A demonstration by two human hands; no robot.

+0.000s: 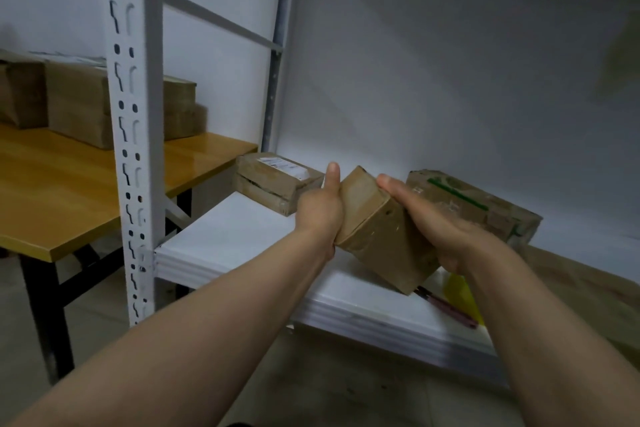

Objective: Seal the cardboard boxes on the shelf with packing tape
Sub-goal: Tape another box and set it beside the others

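Observation:
Both my hands hold a small brown cardboard box (377, 229), tilted above the white shelf board (235, 239). My left hand (320, 208) grips its left end, thumb up along the edge and fingers hidden beneath. My right hand (446, 225) lies along its right side with the fingers stretched over the top. A flat box with a white label (273, 180) lies on the shelf behind to the left. A box with green print (478, 204) lies behind to the right. I see no tape roll.
A perforated white shelf post (133, 135) stands on the left. Beyond it a wooden table (62, 180) carries several more brown boxes (79, 104). A red-handled tool (446, 308) and something yellow (460, 291) lie on the shelf's front right.

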